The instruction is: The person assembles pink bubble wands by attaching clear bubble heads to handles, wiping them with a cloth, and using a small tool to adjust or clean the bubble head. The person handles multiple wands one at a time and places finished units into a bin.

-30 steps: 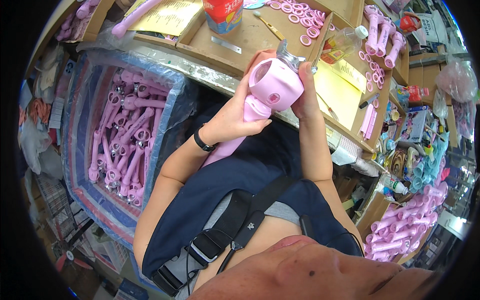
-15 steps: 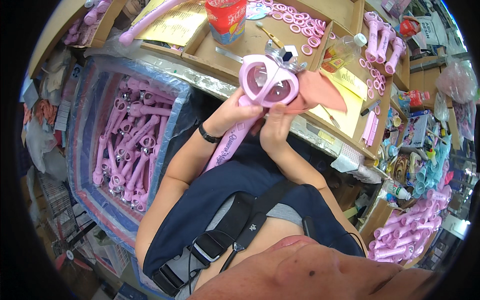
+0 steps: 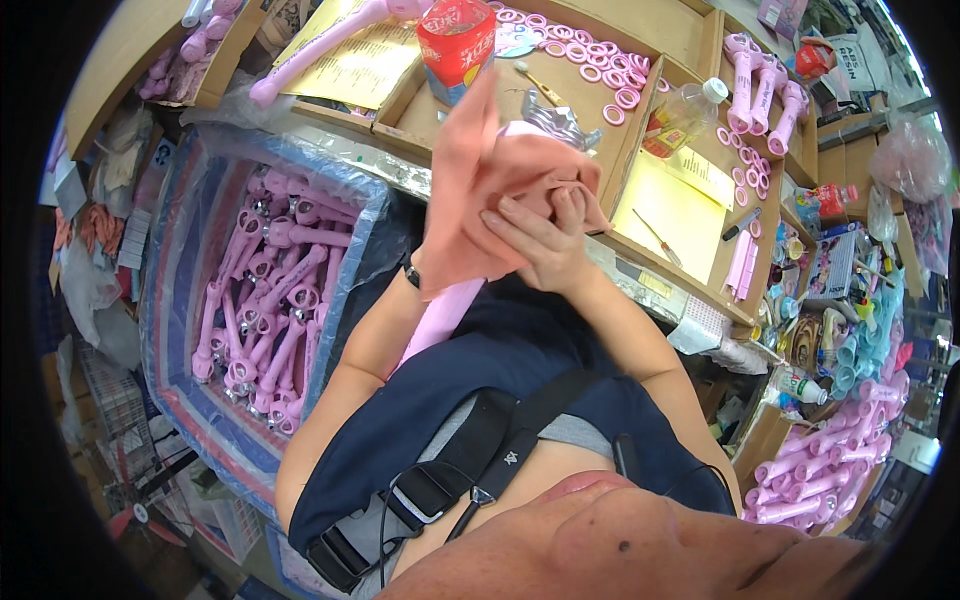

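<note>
A pink toy wand [image 3: 442, 318] with a silver crown-shaped top [image 3: 555, 118] slants up from my lap. A salmon-coloured cloth [image 3: 465, 215] is draped over the wand's round head and hides most of it. My right hand [image 3: 543, 235] presses the cloth onto the head with bent fingers. Behind the cloth, my left hand is hidden; only the left forearm and wrist [image 3: 398, 298], with a dark band, show next to the handle. The wand is held up off the table on that side.
Left of me, a plastic-lined bin [image 3: 365, 220] holds many similar wands. Cardboard trays [image 3: 405, 120] ahead carry pink rings [image 3: 590, 72], a red bag [image 3: 455, 45], a toothbrush [image 3: 540, 82], a bottle [image 3: 680, 115] and yellow paper [image 3: 665, 235]. More pink handles [image 3: 825, 450] are piled at right.
The cloth has swung left and up from beside the wand and now covers its head and my left hand. My right hand has moved onto the front of the head.
</note>
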The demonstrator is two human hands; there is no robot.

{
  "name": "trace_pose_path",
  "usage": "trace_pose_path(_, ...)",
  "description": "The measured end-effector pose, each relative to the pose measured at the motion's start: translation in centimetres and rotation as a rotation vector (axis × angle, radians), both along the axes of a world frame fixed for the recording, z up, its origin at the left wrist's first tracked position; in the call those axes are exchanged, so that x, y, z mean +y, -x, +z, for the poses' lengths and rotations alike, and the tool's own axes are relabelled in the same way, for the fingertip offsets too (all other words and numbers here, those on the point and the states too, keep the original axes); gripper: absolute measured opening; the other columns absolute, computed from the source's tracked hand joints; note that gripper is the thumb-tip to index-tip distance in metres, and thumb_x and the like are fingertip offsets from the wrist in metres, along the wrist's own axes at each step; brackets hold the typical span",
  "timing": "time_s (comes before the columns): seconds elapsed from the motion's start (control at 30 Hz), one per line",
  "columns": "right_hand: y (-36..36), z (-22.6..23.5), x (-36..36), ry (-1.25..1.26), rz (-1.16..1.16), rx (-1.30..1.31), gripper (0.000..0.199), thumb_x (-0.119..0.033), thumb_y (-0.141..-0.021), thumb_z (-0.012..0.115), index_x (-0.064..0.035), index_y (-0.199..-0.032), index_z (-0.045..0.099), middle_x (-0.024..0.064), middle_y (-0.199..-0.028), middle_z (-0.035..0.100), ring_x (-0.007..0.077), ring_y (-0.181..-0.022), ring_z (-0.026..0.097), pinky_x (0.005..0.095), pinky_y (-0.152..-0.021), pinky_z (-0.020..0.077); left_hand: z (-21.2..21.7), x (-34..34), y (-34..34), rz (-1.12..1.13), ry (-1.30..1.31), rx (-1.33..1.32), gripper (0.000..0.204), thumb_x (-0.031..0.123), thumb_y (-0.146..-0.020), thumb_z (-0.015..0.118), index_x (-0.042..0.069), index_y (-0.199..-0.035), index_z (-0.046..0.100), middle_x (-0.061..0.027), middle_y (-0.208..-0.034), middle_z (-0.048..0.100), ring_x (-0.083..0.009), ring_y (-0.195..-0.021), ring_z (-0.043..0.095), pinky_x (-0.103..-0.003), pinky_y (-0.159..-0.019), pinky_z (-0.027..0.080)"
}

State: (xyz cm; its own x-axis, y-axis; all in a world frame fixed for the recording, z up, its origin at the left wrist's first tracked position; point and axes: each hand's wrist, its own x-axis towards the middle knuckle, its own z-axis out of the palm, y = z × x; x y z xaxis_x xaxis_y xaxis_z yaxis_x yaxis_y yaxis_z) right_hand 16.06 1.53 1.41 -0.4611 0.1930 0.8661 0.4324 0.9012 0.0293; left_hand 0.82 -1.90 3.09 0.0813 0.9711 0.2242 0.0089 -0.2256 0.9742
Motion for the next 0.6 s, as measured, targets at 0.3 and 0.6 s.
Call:
trace_pose_path(0.3, 1.5, -3.1, -1.2, 1.145, 0.295, 0.958, 0.051, -0.027, -0.091, 0.050, -0.0008, -0.134, 0.039, 0.0141, -0.128, 0.049, 0.0230, -0.108, 0.049, 0.0346, -0.085, 0.0415, -3.7, 0.7, 0.6, -0.625, 0.838, -1.015, 0.075, 0.066, -0.091, 0.023, 0.001, -0.116, 0.049, -0.0181, -0.072, 0.055, -0.0214, -0.039, 0.049, -0.027, -0.032, 0.039)
trace_pose_path(0.6, 3.8, -4.4, -4.5, 1.477, 0.887, 1.360, 0.058, -0.053, -0.097, 0.029, -0.0036, -0.120, 0.047, 0.0118, -0.095, 0.060, 0.0164, -0.057, 0.054, 0.0266, -0.048, 0.0452, -2.6, 0.6, 1.1, -0.537, 0.688, -0.731, 0.073, 0.066, -0.092, 0.023, 0.000, -0.104, 0.054, -0.0156, -0.072, 0.059, -0.0176, -0.045, 0.056, -0.025, -0.037, 0.045)
